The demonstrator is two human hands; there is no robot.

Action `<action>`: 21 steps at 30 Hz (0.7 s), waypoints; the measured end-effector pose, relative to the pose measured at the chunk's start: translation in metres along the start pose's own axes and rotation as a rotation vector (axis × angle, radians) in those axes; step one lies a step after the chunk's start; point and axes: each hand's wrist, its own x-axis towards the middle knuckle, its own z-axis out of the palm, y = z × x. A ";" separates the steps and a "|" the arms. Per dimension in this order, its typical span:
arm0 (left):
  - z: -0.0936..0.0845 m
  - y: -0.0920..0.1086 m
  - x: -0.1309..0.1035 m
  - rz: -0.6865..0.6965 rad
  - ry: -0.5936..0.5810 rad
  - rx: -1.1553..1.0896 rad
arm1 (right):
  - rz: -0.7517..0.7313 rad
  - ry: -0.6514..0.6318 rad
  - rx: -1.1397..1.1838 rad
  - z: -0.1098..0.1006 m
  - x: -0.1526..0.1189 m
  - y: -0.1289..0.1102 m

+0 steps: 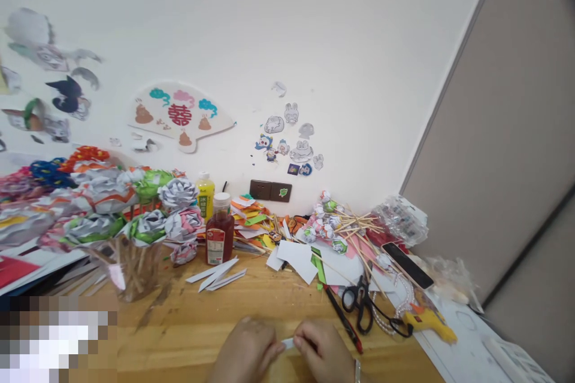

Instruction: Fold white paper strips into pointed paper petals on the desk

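Two hands (pixel 287 350) pinching white paper strip (pixel 288 343), paper flowers (pixel 148 224), scissors (pixel 360 299)

Wall: white, behind the table (pixel 179 341), with paper cutouts (pixel 300 149) stuck on.
Socket plate (pixel 270 190): dark, low on that wall (pixel 359 42).
Table: wooden, scuffed.
Panel (pixel 507 119): grey-brown, right of the table.
Light: soft, even.

Counter (pixel 179 326) layout, backed by the wall (pixel 359 42)
On my left, paper flowers (pixel 150 224) stand in a cup (pixel 150 275); right of it I see two bottles (pixel 220 239), one behind the other, with loose paper strips (pixel 220 276) before them. On my right, a pen (pixel 344 318) lies left of the scissors (pixel 360 294), a glue gun (pixel 431 323) to their right, and a phone (pixel 408 264) behind the glue gun. A socket panel (pixel 270 190) sits on the wall behind the bottles, further right.
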 end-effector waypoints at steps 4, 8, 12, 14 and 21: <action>0.000 0.000 -0.001 0.016 0.041 -0.029 | -0.011 0.013 0.018 -0.002 0.000 0.001; -0.007 -0.002 -0.001 -0.105 -0.013 -0.130 | 0.028 0.058 0.017 -0.006 -0.001 0.009; -0.008 -0.003 0.000 -0.157 -0.037 -0.180 | 0.047 0.027 0.009 -0.008 -0.003 0.018; -0.004 -0.002 -0.001 -0.143 -0.035 -0.179 | 0.040 0.017 0.008 -0.007 -0.004 0.020; 0.004 -0.007 0.000 -0.251 -0.021 -0.294 | 0.024 0.031 0.041 -0.008 -0.003 0.019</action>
